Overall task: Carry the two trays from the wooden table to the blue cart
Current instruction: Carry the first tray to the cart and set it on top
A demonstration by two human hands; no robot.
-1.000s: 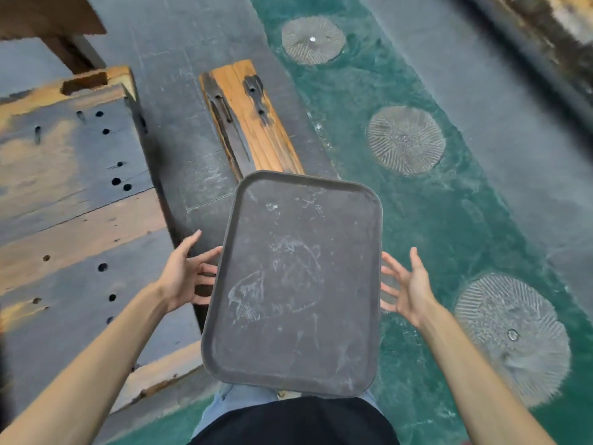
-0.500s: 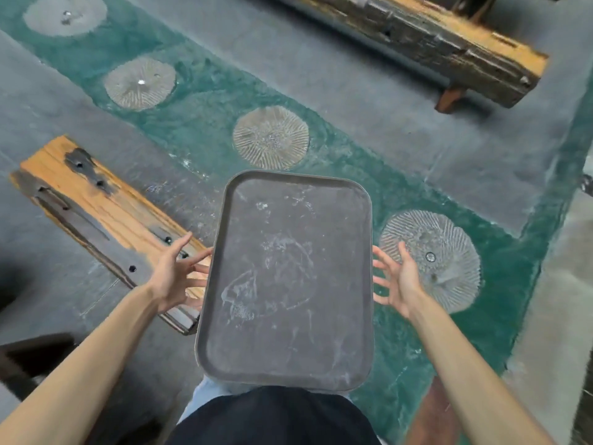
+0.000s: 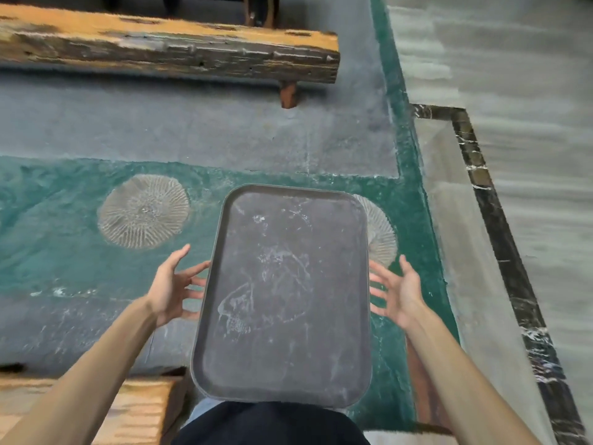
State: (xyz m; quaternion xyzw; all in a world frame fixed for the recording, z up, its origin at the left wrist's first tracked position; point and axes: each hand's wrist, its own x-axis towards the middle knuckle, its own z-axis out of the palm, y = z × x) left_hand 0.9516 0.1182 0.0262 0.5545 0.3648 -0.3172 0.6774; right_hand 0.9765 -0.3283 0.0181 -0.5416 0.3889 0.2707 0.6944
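Observation:
A dark grey rectangular tray with white scuff marks hangs level in front of my body, long side pointing away from me. My left hand supports its left edge and my right hand its right edge. On both hands the fingers are spread and reach under the rim. Only one tray surface shows; I cannot tell whether a second tray lies beneath it. Neither the wooden table nor the blue cart is in view.
A long worn wooden bench crosses the top of the view. Another wooden bench end sits at lower left beside my leg. Below is grey and green carpet with round patterns. At the right runs stone floor with a dark marble strip.
The view has swung round to the right: the table left the frame, the far bench came closer, and the stone floor appeared at right. The tray stays between both hands.

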